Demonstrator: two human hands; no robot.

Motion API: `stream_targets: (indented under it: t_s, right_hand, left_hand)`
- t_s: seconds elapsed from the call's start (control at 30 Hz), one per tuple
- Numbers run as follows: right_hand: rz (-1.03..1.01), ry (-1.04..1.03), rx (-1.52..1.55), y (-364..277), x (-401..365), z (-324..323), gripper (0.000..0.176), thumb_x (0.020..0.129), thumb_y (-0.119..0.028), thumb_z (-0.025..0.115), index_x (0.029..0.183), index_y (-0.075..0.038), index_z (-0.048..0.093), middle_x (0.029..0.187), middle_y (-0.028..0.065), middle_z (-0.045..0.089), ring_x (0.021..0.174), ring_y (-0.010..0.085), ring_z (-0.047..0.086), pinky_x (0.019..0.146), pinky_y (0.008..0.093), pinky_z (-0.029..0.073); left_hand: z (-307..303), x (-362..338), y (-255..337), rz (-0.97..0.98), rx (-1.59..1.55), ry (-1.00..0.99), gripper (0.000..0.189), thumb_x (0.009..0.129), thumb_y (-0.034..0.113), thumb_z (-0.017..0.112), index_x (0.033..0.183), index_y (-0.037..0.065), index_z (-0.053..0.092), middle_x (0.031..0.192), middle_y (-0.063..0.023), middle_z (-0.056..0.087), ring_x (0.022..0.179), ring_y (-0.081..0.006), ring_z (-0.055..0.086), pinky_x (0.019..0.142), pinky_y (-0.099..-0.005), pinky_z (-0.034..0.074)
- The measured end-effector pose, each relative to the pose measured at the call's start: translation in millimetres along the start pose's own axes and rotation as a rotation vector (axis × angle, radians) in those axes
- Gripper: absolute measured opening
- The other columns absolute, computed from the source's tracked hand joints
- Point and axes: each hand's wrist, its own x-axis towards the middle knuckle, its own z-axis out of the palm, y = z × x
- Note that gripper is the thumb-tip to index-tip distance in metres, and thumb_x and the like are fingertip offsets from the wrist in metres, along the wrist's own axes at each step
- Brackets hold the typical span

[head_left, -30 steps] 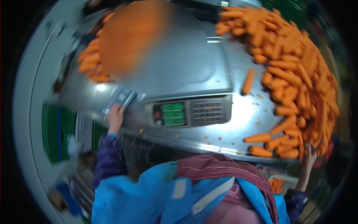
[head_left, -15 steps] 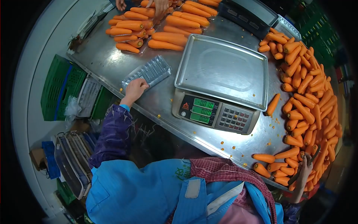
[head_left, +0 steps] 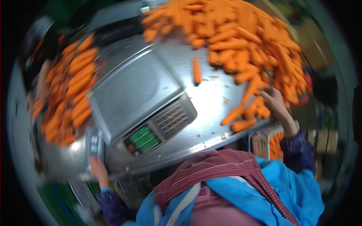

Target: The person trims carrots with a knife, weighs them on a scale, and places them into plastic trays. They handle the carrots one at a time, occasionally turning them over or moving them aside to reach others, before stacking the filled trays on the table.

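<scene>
My left hand (head_left: 98, 169) is at the table's lower left, its fingers closed on the near end of a clear plastic tray (head_left: 94, 145). The tray lies beside the metal scale (head_left: 135, 90), which has green displays. My right hand (head_left: 274, 101) reaches over the right edge of the large carrot pile (head_left: 241, 45). Its fingers are bent around a dark, thin tool (head_left: 270, 80), blurred, that points into the carrots. A single carrot (head_left: 196, 71) lies between scale and pile.
Packed carrots (head_left: 81, 75) lie in rows left of the scale, near another person's arm (head_left: 43, 81). A dark device (head_left: 117, 20) stands behind the scale. Green crates (head_left: 56, 199) are below the table's left edge. Orange bits dot the metal table (head_left: 162, 160).
The view has swung to the right and is blurred. My right hand has moved up and inward at the carrot pile with the tool. My left hand still holds the tray's end.
</scene>
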Motion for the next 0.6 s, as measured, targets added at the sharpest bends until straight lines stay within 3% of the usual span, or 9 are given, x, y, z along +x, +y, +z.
stream_targets:
  t_s: [0.03, 0.07, 0.13, 0.2, 0.33, 0.43, 0.5, 0.57, 0.6]
  right_hand:
    - [0.021, -0.011, 0.072, 2, -5, 1, 0.032, 0.08, -0.02, 0.061, 0.103, 0.002, 0.059, 0.081, 0.0024, 0.059, 0.06, 0.0079, 0.05, 0.051, 0.0228, 0.041]
    - [0.001, -0.013, -0.001, 5, -11, 1, 0.029, 0.084, -0.023, 0.059, 0.105, -0.002, 0.058, 0.08, 0.0006, 0.061, 0.052, 0.0037, 0.043, 0.045, 0.0185, 0.034]
    - [0.002, -0.03, 0.044, 19, -22, -1, 0.028, 0.084, -0.021, 0.058, 0.104, -0.001, 0.058, 0.08, 0.0019, 0.06, 0.053, 0.0039, 0.045, 0.046, 0.0195, 0.037]
    - [0.046, -0.056, 0.147, 36, -26, -5, 0.025, 0.085, -0.017, 0.057, 0.102, 0.001, 0.057, 0.078, 0.0028, 0.059, 0.052, 0.0053, 0.048, 0.045, 0.0199, 0.038]
    - [0.097, -0.056, 0.206, 52, -38, -12, 0.023, 0.081, -0.014, 0.055, 0.095, 0.005, 0.057, 0.071, 0.0038, 0.056, 0.056, 0.0081, 0.05, 0.05, 0.0209, 0.04]
    - [0.117, -0.032, 0.267, 62, -37, -16, 0.024, 0.081, -0.016, 0.057, 0.094, 0.004, 0.058, 0.071, 0.0037, 0.055, 0.057, 0.0077, 0.05, 0.05, 0.0196, 0.039]
    - [0.114, -0.025, 0.205, 66, -26, -17, 0.025, 0.08, -0.017, 0.058, 0.095, 0.003, 0.057, 0.071, 0.005, 0.056, 0.058, 0.0093, 0.052, 0.052, 0.0218, 0.041]
    - [0.112, -0.023, 0.14, 73, -6, -14, 0.026, 0.08, -0.018, 0.058, 0.095, 0.003, 0.057, 0.071, 0.0063, 0.057, 0.06, 0.0109, 0.054, 0.053, 0.0241, 0.042]
    - [-0.026, -0.016, 0.081, 80, 10, -9, 0.029, 0.081, -0.02, 0.06, 0.098, 0.003, 0.056, 0.075, 0.0067, 0.058, 0.057, 0.0127, 0.055, 0.049, 0.0247, 0.043]
  left_hand:
    - [0, 2, -7, 0.064, 0.012, 0.005, 0.014, 0.086, 0.013, 0.053, 0.093, 0.001, 0.053, 0.091, -0.0183, 0.056, 0.083, -0.0376, 0.054, 0.07, -0.0447, 0.042]
    - [-24, 3, 12, 0.045, 0.007, -0.039, 0.012, 0.086, 0.011, 0.053, 0.092, 0.001, 0.052, 0.089, -0.0184, 0.054, 0.084, -0.0367, 0.053, 0.071, -0.0443, 0.041]
    - [-20, 6, -5, 0.132, -0.01, 0.112, 0.011, 0.087, 0.01, 0.051, 0.092, 0.0, 0.05, 0.089, -0.0173, 0.052, 0.086, -0.035, 0.051, 0.074, -0.042, 0.04]
    - [-32, 12, -16, 0.138, 0.046, 0.127, 0.013, 0.089, 0.01, 0.05, 0.095, -0.002, 0.049, 0.089, -0.0177, 0.05, 0.083, -0.0326, 0.051, 0.072, -0.0403, 0.04]
    - [-86, 31, 47, 0.258, 0.142, 0.293, 0.027, 0.088, 0.02, 0.055, 0.097, -0.005, 0.057, 0.084, -0.0231, 0.058, 0.077, -0.0399, 0.055, 0.069, -0.0454, 0.045]
    - [-95, 54, 108, 0.293, -0.132, 0.306, 0.012, 0.088, 0.007, 0.051, 0.094, -0.003, 0.049, 0.087, -0.0168, 0.049, 0.081, -0.0314, 0.051, 0.07, -0.0384, 0.04]
    - [-99, 64, 159, 0.421, -0.361, 0.123, 0.01, 0.085, 0.008, 0.054, 0.09, -0.001, 0.051, 0.087, -0.0146, 0.052, 0.085, -0.0333, 0.052, 0.074, -0.0406, 0.04]
    - [-99, 74, 199, 0.587, -0.24, -0.011, 0.014, 0.08, 0.003, 0.059, 0.09, -0.001, 0.051, 0.087, -0.0148, 0.051, 0.085, -0.0325, 0.052, 0.075, -0.0399, 0.04]
    - [-100, 77, 214, 0.587, -0.232, -0.007, 0.014, 0.08, 0.003, 0.059, 0.09, -0.001, 0.051, 0.087, -0.0148, 0.051, 0.085, -0.0325, 0.052, 0.075, -0.0399, 0.04]
